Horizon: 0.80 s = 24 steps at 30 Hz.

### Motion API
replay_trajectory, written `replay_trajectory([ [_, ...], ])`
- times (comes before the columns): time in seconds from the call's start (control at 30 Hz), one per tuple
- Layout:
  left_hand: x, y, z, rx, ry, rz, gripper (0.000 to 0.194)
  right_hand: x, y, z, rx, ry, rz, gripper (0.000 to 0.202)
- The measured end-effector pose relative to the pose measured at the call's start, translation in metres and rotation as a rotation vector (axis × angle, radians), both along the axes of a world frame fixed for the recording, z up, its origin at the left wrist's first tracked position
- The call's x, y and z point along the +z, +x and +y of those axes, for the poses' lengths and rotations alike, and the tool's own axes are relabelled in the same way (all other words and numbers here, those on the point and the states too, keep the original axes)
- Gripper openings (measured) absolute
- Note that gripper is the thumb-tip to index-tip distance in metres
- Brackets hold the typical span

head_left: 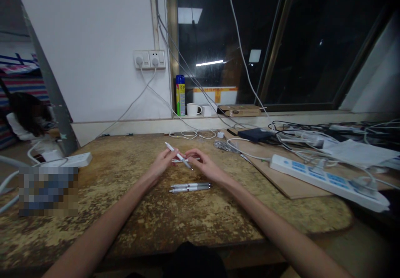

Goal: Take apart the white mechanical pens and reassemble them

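Note:
A white pen (175,151) slants down to the right between my hands, its dark tip low. My left hand (162,162) is closed on it, thumb and fingers pinching the barrel. My right hand (204,165) has curled fingers at the pen's lower part and seems to grip it there; the exact contact is partly hidden. Behind the slanted pen a second slim pen (176,161) lies crosswise, partly covered by the fingers; whether a hand holds it is unclear. Closer to me, two white-and-grey pens (190,187) lie side by side on the worn wooden table (150,224).
At right, a white power strip (325,182) with plugs lies across a brown board (281,182), beside tangled cables (300,134). Another power strip (79,160) sits at left. A spray can (180,95), a mug (193,110) and a cardboard box (242,110) stand on the sill.

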<state>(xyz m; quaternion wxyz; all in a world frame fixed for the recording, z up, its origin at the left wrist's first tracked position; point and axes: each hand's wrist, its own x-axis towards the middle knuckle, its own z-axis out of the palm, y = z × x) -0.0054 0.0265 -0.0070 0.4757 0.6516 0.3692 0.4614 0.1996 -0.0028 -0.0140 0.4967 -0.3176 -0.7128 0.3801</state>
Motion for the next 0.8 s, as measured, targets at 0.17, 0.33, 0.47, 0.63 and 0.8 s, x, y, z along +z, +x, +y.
replay_trajectory([
  [0.17,0.006,0.001,-0.003,-0.082,0.123,0.092,0.046,0.013,-0.012,0.011,-0.119,0.043,0.078,0.034],
  [0.33,0.012,0.003,-0.008,-0.102,0.239,0.225,0.051,0.030,-0.035,0.014,-0.018,0.015,0.119,0.042],
  [0.47,0.007,0.003,-0.005,-0.033,0.255,0.174,0.050,0.038,-0.047,0.013,0.028,-0.057,0.223,0.043],
  [0.63,-0.001,-0.006,0.011,0.247,0.174,0.034,0.053,0.038,-0.032,0.021,-0.021,-0.141,0.596,0.032],
  [0.8,-0.005,-0.015,0.019,0.297,0.197,0.067,0.044,0.034,-0.003,0.022,0.046,-0.293,0.722,0.038],
])
